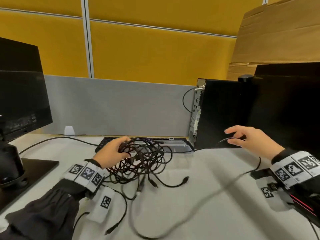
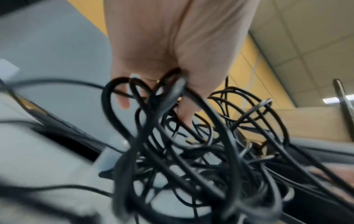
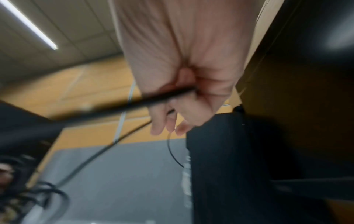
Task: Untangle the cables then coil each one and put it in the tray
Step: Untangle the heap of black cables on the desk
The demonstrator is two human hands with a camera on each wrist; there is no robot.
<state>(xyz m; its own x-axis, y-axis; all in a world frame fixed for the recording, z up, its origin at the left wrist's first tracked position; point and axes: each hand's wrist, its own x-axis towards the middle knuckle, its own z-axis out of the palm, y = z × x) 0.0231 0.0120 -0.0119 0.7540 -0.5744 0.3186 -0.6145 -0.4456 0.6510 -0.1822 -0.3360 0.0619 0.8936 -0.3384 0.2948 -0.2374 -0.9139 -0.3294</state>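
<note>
A tangle of black cables [image 1: 143,158] hangs over the white desk, lifted at its top by my left hand [image 1: 114,149], whose fingers curl through several loops [image 2: 172,94]. Loose ends with plugs [image 1: 186,179] trail onto the desk below. My right hand [image 1: 242,137] is raised to the right in front of the black computer tower and grips one black cable [image 3: 164,97] between thumb and palm, index finger stretched out. That cable [image 1: 223,185] runs blurred down toward the tangle. The tray [image 1: 180,146] lies behind the tangle, a grey shallow box.
A black computer tower [image 1: 221,111] stands at the right, with a dark monitor [image 1: 285,104] beside it. Another monitor [image 1: 20,94] and its base [image 1: 26,172] fill the left. A keyboard [image 1: 105,144] lies behind the tangle. A grey divider [image 1: 112,104] closes the back.
</note>
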